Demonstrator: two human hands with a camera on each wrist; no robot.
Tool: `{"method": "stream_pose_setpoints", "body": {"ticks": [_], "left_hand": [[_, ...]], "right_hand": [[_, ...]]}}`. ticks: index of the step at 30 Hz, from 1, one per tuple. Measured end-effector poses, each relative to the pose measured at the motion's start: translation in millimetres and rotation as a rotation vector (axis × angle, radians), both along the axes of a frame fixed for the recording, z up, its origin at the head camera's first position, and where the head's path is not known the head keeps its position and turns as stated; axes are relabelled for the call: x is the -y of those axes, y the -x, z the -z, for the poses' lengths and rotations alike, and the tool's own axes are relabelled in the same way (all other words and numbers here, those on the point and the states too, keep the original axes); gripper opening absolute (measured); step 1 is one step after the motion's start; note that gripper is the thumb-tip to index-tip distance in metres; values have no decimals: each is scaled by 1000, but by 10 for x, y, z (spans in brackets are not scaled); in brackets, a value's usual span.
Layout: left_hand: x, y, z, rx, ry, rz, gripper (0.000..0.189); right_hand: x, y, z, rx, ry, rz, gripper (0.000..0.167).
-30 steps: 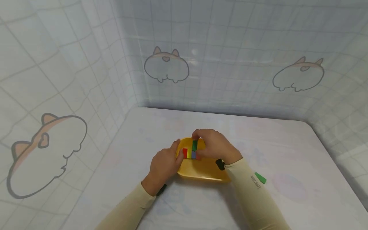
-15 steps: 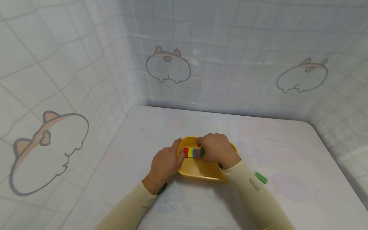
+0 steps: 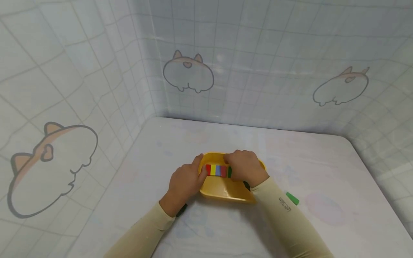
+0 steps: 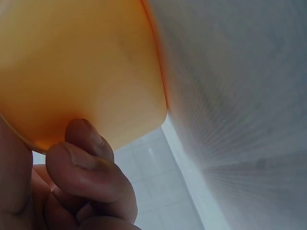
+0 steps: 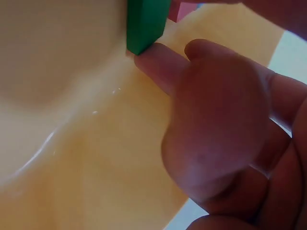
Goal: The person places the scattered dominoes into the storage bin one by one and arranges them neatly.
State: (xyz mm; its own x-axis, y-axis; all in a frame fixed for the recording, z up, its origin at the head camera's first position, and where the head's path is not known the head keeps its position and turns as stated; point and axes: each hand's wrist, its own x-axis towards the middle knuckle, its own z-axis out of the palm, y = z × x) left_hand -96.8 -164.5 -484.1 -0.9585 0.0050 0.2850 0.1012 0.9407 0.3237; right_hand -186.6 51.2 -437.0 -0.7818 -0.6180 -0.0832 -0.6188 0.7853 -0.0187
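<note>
My left hand grips the left rim of a yellow plastic tray, thumb inside by a red block. In the left wrist view its fingers curl against the tray's outer wall. A row continues rightward from the red block with a yellow block, a blue block and a pinkish-red block. Just right of these, my right hand pinches a dark green block, partly covered by the hand in the head view. A narrow gap parts it from the pinkish-red block.
One loose lighter green block lies on the white-covered table, beside the right forearm. Behind and to the sides hang pale gridded curtains with cartoon prints.
The dark green block has gone from lengthwise above the row to its right end, as my right hand shifted slightly right and turned. My left hand stays on the tray rim.
</note>
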Motion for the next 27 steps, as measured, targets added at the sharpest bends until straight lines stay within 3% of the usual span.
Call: {"method": "stream_pose_setpoints", "body": {"ticks": [27], "left_hand": [[-2, -22, -26, 2, -3, 8, 53]], "right_hand": [[36, -5, 29, 36, 49, -1, 52]]}}
